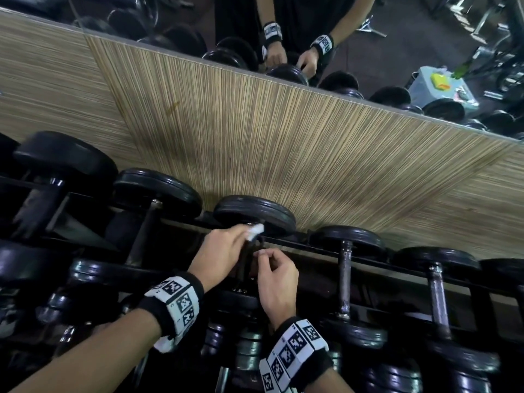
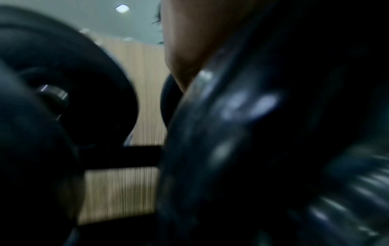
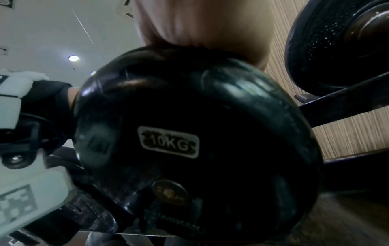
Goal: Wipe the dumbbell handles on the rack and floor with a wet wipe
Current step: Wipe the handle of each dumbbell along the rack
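In the head view a black dumbbell lies on the rack, its far head [image 1: 253, 212] against the wall. My left hand [image 1: 246, 234] pinches a white wet wipe [image 1: 256, 230] against the far end of its dark handle [image 1: 249, 263]. My right hand [image 1: 263, 259] curls round the same handle just behind the wipe. In the right wrist view the near head, marked 10KG [image 3: 197, 141], fills the frame below my palm [image 3: 200, 21]. The left wrist view is blurred: part of my hand [image 2: 185, 50] shows above a dumbbell head [image 2: 252, 133]. Most of the handle is hidden by my fingers.
Smaller dumbbells with bare metal handles [image 1: 344, 276] lie to the right, larger ones [image 1: 157, 188] to the left. More dumbbells [image 1: 246, 350] sit on the tier below. A striped wood panel [image 1: 255, 137] backs the rack rail [image 1: 326, 249], with a mirror [image 1: 397, 52] above.
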Demonstrator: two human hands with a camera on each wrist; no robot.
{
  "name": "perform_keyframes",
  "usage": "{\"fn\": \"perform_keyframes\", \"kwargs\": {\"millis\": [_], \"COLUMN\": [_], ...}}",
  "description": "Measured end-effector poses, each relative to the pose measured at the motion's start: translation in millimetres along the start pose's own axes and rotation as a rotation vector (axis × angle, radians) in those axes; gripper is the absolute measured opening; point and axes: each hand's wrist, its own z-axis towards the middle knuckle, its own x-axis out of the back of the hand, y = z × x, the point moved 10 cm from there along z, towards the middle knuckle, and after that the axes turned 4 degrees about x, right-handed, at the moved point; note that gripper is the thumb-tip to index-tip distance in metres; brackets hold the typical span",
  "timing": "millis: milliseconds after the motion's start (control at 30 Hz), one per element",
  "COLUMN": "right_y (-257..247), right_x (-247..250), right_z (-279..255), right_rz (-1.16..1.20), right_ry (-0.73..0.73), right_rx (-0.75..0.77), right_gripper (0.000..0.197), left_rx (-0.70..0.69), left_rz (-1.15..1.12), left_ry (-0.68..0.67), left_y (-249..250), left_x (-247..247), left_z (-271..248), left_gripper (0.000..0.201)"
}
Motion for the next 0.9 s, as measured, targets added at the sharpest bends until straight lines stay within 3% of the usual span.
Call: {"fn": "perform_keyframes", "kwargs": {"millis": [67, 100, 200, 267, 433, 667, 767, 833, 900], "right_y": [0, -1, 1, 0, 1, 5, 10, 16, 20], "right_x": [1, 0, -2, -3, -2, 0, 5, -5, -16], "right_z": [-1, -2, -1, 0, 1, 5, 9, 14, 20], "right_rz": [0.0, -0.005, 0.004, 0.007, -0.003, 0.021, 0.051, 0.084, 0.112], "right_ry": [-0.006, -0.015, -0.039, -0.047, -0.034, 0.038, 0.086, -0.001, -0.127], "right_rx": [0.002, -0.001, -0.003, 0.006, 0.016, 0.066, 0.085, 0.083, 0.072], "right_gripper": [0.018, 0.018, 0.017, 0.018, 0.018, 0.018, 0.015, 0.025, 0.029], "left_rx": [0.147, 0.222, 0.396, 0.447, 0.325, 0.093, 0.031, -0.039, -0.07], "left_rz": [-0.097, -0.105, -0.063, -0.164, -0.205, -0.141, -0.112, -0.101, -0.13], "left_ry": [0.123, 0.113, -0.063, -0.137, -0.069, 0.097, 0.001, -0.112, -0.129], "left_y": [-32, -49, -86, -90, -62, -11, 3, 18, 31], "left_x": [12, 9, -18, -33, -24, 7, 5, -2, -2], "left_z": [-2, -3, -1, 7, 29, 5, -4, -7, -8], "left_gripper": [0.027, 0.023, 0.019, 0.018, 0.018, 0.022, 0.031, 0.035, 0.028]}}
